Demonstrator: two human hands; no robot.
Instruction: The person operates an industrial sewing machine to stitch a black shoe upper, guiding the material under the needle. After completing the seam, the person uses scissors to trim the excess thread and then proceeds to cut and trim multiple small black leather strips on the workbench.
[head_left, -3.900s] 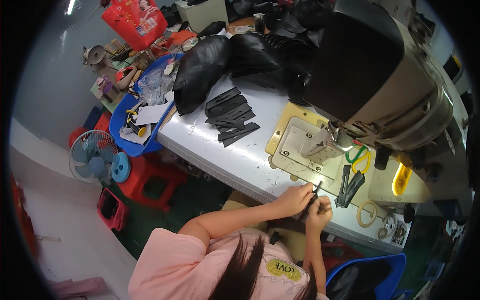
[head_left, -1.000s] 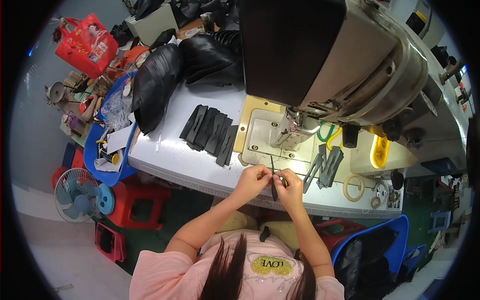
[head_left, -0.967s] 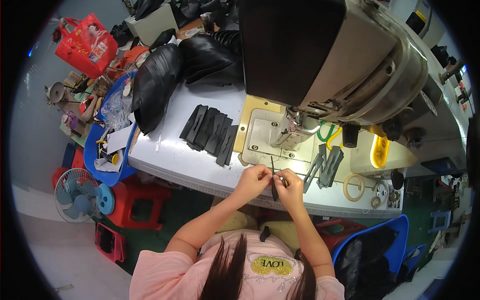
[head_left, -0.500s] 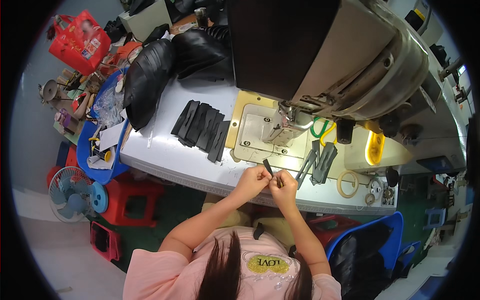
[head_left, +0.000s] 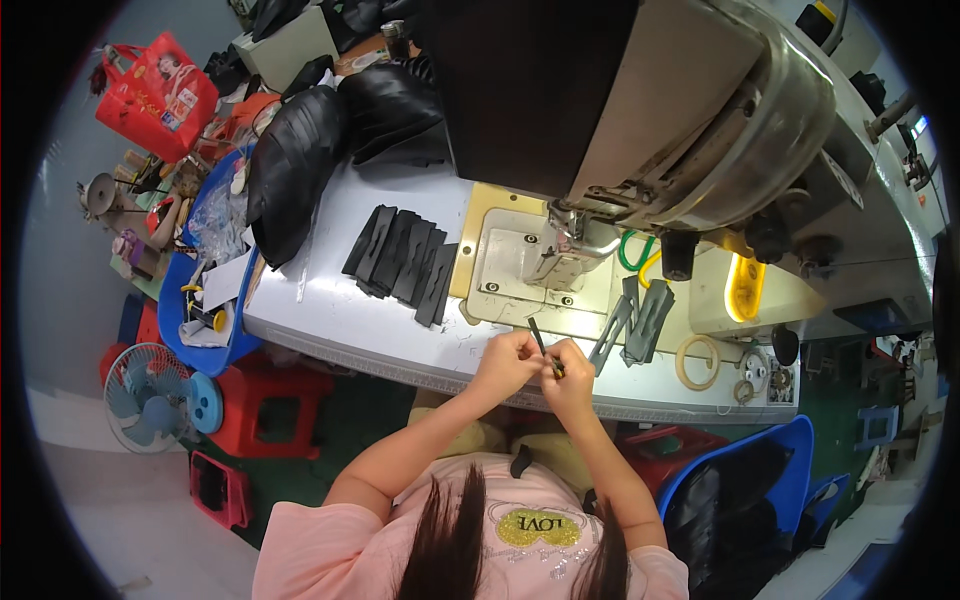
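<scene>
Close together at the table's front edge, both my hands work on a thin black strip point(head_left: 537, 333). My left hand point(head_left: 506, 364) is closed, pinching the strip near its lower end. Fingers curled, my right hand point(head_left: 570, 380) grips beside it; a small dark and yellow bit shows there, too small to name. Just right of my right hand lie several black slotted pieces point(head_left: 648, 322), loosely overlapped. Beyond my hands is the sewing machine's metal plate point(head_left: 508, 262), under the presser foot point(head_left: 560, 262).
Left on the table, several black slotted pieces point(head_left: 402, 252) lie in a fanned row, with padded black pieces point(head_left: 297, 165) behind. Green- and yellow-handled scissors point(head_left: 634, 250) lie beside the machine point(head_left: 690, 130). A tan ring point(head_left: 697, 362) lies at right. Blue bins point(head_left: 800, 450) flank the table.
The black strip has turned, so it shows narrower and more edge-on between my fingers. Both hands stay nearly in place. The whole view has shifted slightly.
</scene>
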